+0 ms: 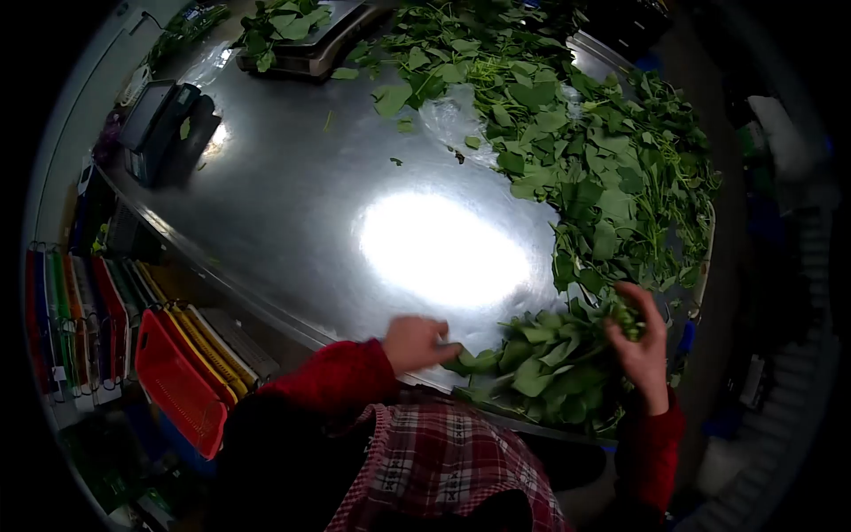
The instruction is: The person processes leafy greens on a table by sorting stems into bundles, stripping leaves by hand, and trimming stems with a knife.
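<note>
My right hand is wrapped round the stem end of a bunch of leafy greens, which lies along the table's near edge with its leaves toward the left. At the left tip of those leaves is my left hand, its fingers bent and pressed together; whether a leaf is pinched in them is too small to tell. Beyond my right hand a large heap of loose greens covers the right side of the metal table.
A scale with greens on it stands at the back. At the left are a dark device, a red basket and a row of upright coloured baskets. Clear plastic lies beside the heap.
</note>
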Available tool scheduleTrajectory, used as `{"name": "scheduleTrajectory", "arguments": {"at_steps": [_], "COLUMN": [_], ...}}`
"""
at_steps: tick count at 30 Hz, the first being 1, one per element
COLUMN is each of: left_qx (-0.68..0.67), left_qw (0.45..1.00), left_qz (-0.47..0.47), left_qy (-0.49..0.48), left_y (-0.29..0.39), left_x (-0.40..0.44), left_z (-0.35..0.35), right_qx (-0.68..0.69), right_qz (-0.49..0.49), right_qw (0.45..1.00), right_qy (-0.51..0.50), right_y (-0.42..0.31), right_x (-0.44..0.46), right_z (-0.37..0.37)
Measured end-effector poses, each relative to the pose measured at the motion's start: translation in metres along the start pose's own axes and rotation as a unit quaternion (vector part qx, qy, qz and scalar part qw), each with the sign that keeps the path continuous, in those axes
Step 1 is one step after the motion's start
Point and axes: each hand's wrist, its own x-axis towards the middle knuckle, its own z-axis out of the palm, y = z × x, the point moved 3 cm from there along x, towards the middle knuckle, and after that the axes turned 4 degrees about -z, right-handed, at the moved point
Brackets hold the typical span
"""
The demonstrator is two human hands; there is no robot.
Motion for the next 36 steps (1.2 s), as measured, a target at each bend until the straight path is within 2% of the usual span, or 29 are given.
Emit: {"name": "scheduleTrajectory", "arguments": {"at_steps": [1,2,3,4,5,6,7,8,9,10,11,12,13,14,15,16,17,20,21,22,24,25,26,28,30,31,33,34,36], "left_qx": [0.012,0.106,0.053,-0.036,-0.277,-0.504,-0.583,-0.655,-0.687,-0.727,-0.750,-0.772,-0.736,-0.737,-0.764,-0.787,-0.779,-0.765,-0.721,-0.722,-0.727,-0.724,-0.708,-0.671,-0.654,-0.627,-0.593,-0.601,-0.597], "left_qw": [0.997,0.972,0.970,0.975,0.948,0.849,0.796,0.734,0.702,0.659,0.628,0.595,0.647,0.642,0.611,0.576,0.598,0.601,0.654,0.652,0.623,0.624,0.636,0.659,0.668,0.692,0.723,0.723,0.730], "left_qz": [-0.074,-0.021,-0.157,-0.172,-0.153,-0.135,-0.106,-0.078,-0.087,-0.126,-0.114,-0.099,-0.170,-0.184,-0.151,-0.116,-0.067,-0.032,-0.016,-0.020,-0.089,-0.095,-0.107,-0.128,-0.151,-0.139,-0.131,-0.121,-0.125], "left_qy": [0.036,0.207,0.179,0.134,0.021,-0.082,-0.123,-0.163,-0.168,-0.149,-0.177,-0.199,-0.102,-0.100,-0.144,-0.189,-0.177,-0.228,-0.228,-0.231,-0.275,-0.278,-0.289,-0.316,-0.320,-0.329,-0.328,-0.317,-0.307], "left_y": [-0.003,-0.032,-0.062,-0.091,-0.071,-0.043,-0.027,-0.014,-0.012,-0.020,-0.060,-0.095,-0.084,-0.095,-0.105,-0.085,-0.064,-0.051,-0.052,-0.049,-0.042,-0.038,-0.034,-0.023,-0.018,-0.017,-0.015,-0.008,-0.009], "left_x": [0.009,0.017,0.027,0.036,0.036,0.033,0.033,0.033,0.035,0.036,0.044,0.049,0.048,0.043,0.038,0.034,0.029,0.039,0.046,0.046,0.043,0.043,0.043,0.042,0.042,0.043,0.042,0.043,0.043], "left_z": [-0.023,-0.039,-0.059,-0.066,-0.060,-0.050,-0.034,-0.019,-0.010,0.001,0.028,0.049,0.051,0.055,0.060,0.050,0.042,0.044,0.044,0.045,0.047,0.044,0.041,0.039,0.040,0.041,0.040,0.040,0.038], "right_qx": [-0.038,-0.074,-0.170,-0.258,-0.354,-0.320,-0.318,-0.305,-0.290,-0.307,-0.294,-0.256,-0.281,-0.303,-0.290,-0.242,-0.196,-0.021,-0.028,-0.036,0.046,0.129,0.209,0.230,0.171,0.151,0.063,0.065,0.204], "right_qz": [-0.034,-0.068,-0.164,-0.187,-0.319,-0.359,-0.417,-0.428,-0.425,-0.467,-0.477,-0.494,-0.491,-0.488,-0.486,-0.467,-0.442,-0.384,-0.282,-0.179,0.040,0.177,0.311,0.322,0.270,0.253,0.036,0.033,0.080], "right_qw": [0.998,0.994,0.971,0.944,0.869,0.854,0.830,0.835,0.826,0.792,0.777,0.787,0.774,0.759,0.762,0.804,0.843,0.913,0.945,0.964,0.998,0.976,0.927,0.918,0.947,0.954,0.994,0.994,0.958], "right_qy": [-0.027,-0.054,-0.041,-0.085,-0.132,-0.198,-0.191,-0.165,-0.229,-0.246,-0.285,-0.267,-0.286,-0.307,-0.314,-0.277,-0.237,-0.135,-0.165,-0.192,-0.023,-0.017,-0.010,0.037,0.043,0.048,0.076,0.082,0.186], "right_y": [-0.008,-0.013,-0.017,-0.028,-0.056,-0.063,-0.071,-0.075,-0.070,-0.064,-0.054,-0.043,-0.046,-0.048,-0.052,-0.060,-0.066,-0.074,-0.062,-0.047,0.007,0.022,0.033,0.034,0.028,0.026,0.015,0.017,0.037], "right_x": [0.007,0.015,0.028,0.041,0.063,0.068,0.070,0.067,0.060,0.049,0.035,0.021,0.014,0.003,-0.004,-0.006,-0.007,-0.020,-0.021,-0.025,-0.053,-0.063,-0.076,-0.071,-0.052,-0.044,-0.029,-0.028,-0.033], "right_z": [0.003,0.006,0.011,0.015,0.036,0.057,0.085,0.116,0.153,0.186,0.217,0.240,0.248,0.254,0.252,0.240,0.225,0.176,0.166,0.157,0.162,0.164,0.169,0.177,0.180,0.183,0.186,0.187,0.176]}}
